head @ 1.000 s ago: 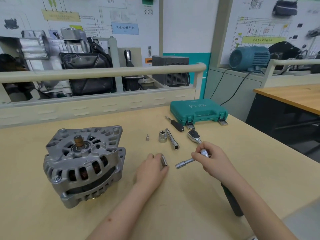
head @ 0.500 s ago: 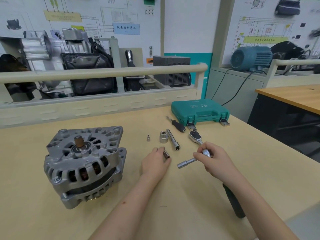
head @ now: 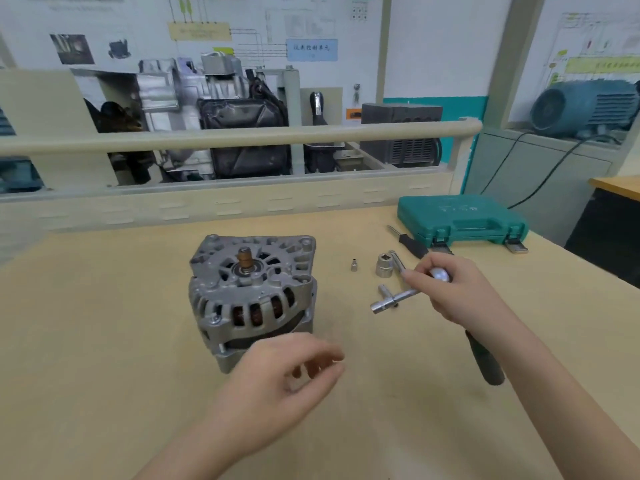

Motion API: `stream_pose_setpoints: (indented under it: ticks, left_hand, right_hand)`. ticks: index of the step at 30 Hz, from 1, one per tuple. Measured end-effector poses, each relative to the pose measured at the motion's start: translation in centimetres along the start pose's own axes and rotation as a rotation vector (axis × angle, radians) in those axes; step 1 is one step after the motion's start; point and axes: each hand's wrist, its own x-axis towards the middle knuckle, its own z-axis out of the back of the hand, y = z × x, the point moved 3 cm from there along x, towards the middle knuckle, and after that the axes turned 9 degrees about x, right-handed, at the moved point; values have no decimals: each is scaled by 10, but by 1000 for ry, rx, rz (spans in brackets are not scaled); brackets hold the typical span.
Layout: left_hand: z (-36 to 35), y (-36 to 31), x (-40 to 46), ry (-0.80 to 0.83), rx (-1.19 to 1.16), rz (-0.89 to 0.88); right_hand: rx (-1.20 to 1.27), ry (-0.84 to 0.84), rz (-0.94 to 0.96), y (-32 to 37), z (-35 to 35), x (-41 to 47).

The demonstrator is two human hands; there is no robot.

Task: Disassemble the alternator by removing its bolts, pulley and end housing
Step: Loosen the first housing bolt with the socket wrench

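The grey alternator (head: 252, 296) stands on the table with its bare copper-coloured shaft (head: 245, 259) pointing up and no pulley on it. My left hand (head: 284, 379) hovers just in front of its lower right corner, fingers loosely curled and holding nothing. To the right, my right hand (head: 453, 292) grips the head of a ratchet wrench (head: 485, 358). The wrench's extension and socket (head: 391, 301) point left toward the alternator. A small socket (head: 382, 289) lies on the table just behind that extension.
Behind my right hand lie a large socket (head: 385, 265), a tiny bit (head: 354, 265), an extension bar (head: 398, 258) and a screwdriver (head: 408, 242). A shut green tool case (head: 460, 220) sits at the back right. A beige rail (head: 242, 136) bounds the table's far side.
My left hand has let go of the small socket, left it on the table and drawn back toward the alternator. My right hand still holds the ratchet. The view has swung left.
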Motion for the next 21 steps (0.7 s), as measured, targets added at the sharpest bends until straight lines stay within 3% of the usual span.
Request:
stream_pose_setpoints:
  ticks: [2,5,7,9,11,13,21]
  left_hand:
    - [38,10,-15,-320,80,8]
    - [72,53,-23,-641,77,299]
    - [70,87,-21,-618,-17,544]
    - [57,107,-15,-488,-160,697]
    - [37,113,-6,-377,-439,718]
    - [26,115,1,-370,-642,721]
    - [23,127,11,-335,-921,784]
  right_hand:
    - [3,21,68,19,-14,2]
    - [-7,27,182,50,-35,7]
    - [-3,23,240,68,-47,12]
    - [-12,24,294,82,-56,17]
    - [-86,39,344,91,-64,23]
    - [-170,55,383,98,-69,29]
    - [-339,196,462,100,-83,41]
